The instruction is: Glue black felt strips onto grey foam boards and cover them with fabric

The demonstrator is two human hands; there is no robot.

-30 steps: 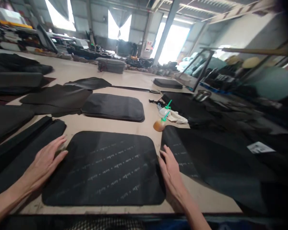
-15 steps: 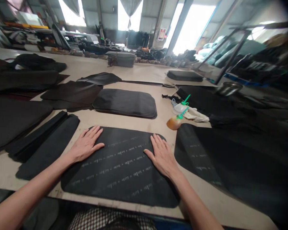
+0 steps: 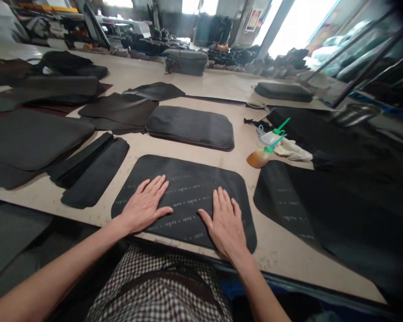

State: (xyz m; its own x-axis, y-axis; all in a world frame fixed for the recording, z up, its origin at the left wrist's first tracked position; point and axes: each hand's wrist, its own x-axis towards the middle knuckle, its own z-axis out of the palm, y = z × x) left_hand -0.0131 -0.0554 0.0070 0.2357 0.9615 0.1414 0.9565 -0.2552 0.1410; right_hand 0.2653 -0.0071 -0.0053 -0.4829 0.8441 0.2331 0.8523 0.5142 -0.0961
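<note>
A dark rounded-corner panel (image 3: 188,172) with rows of pale printed lettering lies flat in front of me at the table's near edge. My left hand (image 3: 145,203) rests palm down on its left part, fingers stretched out. On the right part my right hand (image 3: 225,220) lies flat too, thumb spread toward the left one. Both hands are open and grip nothing. Just beyond the panel sits a stack of similar dark rounded pieces (image 3: 190,127). Another dark sheet with the same lettering (image 3: 295,201) lies close on the right.
Narrow dark strips (image 3: 94,172) and large dark sheets (image 3: 33,138) lie to the left. A bottle of amber liquid (image 3: 258,158) with a green nozzle stands at the right, near a white cloth (image 3: 293,150). Farther back are a tied bundle (image 3: 185,61) and another dark stack (image 3: 284,91).
My hands have slid from the panel's far side toward me, staying flat on it. The view has tilted down, showing more of the checked garment.
</note>
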